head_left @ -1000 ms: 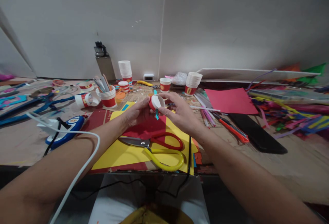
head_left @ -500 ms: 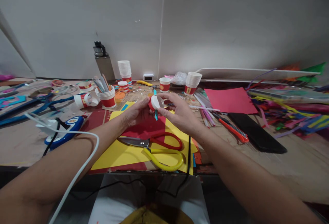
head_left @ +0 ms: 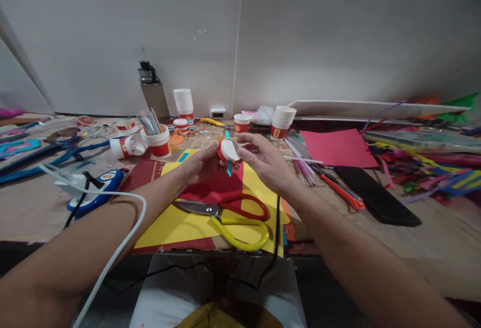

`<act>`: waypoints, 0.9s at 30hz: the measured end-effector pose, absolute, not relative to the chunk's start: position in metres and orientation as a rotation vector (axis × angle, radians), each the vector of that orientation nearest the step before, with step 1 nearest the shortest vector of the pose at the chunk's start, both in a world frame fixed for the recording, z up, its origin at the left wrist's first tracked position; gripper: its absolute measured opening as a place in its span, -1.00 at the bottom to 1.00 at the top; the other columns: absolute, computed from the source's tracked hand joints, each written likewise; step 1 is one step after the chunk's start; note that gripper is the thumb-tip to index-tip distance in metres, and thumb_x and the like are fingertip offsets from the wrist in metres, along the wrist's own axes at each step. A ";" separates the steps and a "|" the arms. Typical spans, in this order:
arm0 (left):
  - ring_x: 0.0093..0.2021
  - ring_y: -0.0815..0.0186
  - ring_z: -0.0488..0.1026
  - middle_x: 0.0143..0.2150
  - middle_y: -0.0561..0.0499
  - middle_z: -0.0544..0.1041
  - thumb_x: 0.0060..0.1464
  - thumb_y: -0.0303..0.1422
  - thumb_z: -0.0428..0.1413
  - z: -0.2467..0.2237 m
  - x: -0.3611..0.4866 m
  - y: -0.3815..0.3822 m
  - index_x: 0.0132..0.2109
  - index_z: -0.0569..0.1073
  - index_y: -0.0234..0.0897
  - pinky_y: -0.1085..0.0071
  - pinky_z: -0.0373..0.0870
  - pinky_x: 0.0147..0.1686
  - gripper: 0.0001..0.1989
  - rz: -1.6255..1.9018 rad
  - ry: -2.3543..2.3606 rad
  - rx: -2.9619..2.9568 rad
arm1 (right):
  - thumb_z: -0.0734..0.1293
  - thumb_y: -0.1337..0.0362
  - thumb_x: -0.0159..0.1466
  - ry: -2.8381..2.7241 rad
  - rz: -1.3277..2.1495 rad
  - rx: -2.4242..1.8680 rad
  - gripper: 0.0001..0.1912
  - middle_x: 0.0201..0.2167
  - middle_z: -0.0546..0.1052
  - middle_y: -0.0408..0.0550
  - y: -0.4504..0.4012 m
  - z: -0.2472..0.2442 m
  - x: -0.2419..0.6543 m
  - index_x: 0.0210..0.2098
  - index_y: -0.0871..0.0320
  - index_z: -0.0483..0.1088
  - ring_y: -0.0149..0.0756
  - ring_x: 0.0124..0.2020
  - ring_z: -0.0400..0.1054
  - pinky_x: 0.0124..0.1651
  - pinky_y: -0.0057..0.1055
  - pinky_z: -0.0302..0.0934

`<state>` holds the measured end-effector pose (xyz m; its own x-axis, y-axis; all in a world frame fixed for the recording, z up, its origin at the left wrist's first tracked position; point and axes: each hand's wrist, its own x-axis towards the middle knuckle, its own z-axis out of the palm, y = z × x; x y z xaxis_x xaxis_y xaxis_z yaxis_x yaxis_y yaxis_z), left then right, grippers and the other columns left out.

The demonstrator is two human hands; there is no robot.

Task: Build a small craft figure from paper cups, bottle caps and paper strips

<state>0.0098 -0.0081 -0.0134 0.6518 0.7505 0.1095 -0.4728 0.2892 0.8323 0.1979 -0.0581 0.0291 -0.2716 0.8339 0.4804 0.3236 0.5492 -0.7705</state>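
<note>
My left hand holds a small red and white paper cup piece with teal strips sticking out at its top and bottom. At its right side is my right hand, thumb and fingers apart around the rim; whether they touch it is hard to tell. Below both hands, scissors with one red and one yellow handle lie on red paper and yellow paper.
Behind stand stacked cups, a single cup, a cup with pens and a bottle. To the right lie a cutter, a black phone and pink paper. A white cable crosses my left forearm.
My right hand's fingers have loosened and drawn slightly right, off the cup's white face. The cup piece has turned slightly in my left hand, showing more of its white surface.
</note>
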 end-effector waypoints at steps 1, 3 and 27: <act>-0.31 0.24 0.55 -0.24 -0.10 0.61 0.02 -0.08 0.19 -0.014 0.009 -0.008 0.00 0.48 -0.32 0.31 0.46 -0.19 -0.52 0.831 0.319 0.983 | 0.28 0.15 0.29 -1.838 0.681 -0.947 -0.66 0.01 0.40 0.10 -0.058 0.029 0.198 0.01 0.15 0.33 -0.23 -0.11 0.39 -0.08 -0.19 0.37; -0.27 0.21 0.56 -0.21 -0.12 0.60 -0.01 -0.07 0.21 -0.014 0.009 -0.008 0.02 0.48 -0.33 0.31 0.45 -0.18 -0.48 0.825 0.314 1.006 | 0.27 0.16 0.29 -1.846 0.680 -0.932 -0.67 0.01 0.40 0.10 -0.059 0.029 0.197 0.00 0.15 0.34 -0.23 -0.10 0.38 -0.07 -0.19 0.36; 0.06 0.13 0.44 0.10 -0.14 0.50 -0.19 -0.37 0.37 -0.001 0.007 -0.009 0.11 0.47 -0.18 0.32 0.33 0.03 -0.37 1.088 0.410 1.432 | 0.40 0.25 0.17 -1.858 0.477 -0.987 -0.54 0.07 0.36 0.04 -0.066 0.029 0.195 0.05 0.04 0.29 -0.22 -0.04 0.35 -0.09 -0.21 0.39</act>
<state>0.0070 -0.0092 -0.0012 0.4953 0.7869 0.3680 -0.3487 -0.2079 0.9139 0.1948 -0.0655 0.0294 -0.2279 0.7963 0.5604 0.4278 0.5989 -0.6770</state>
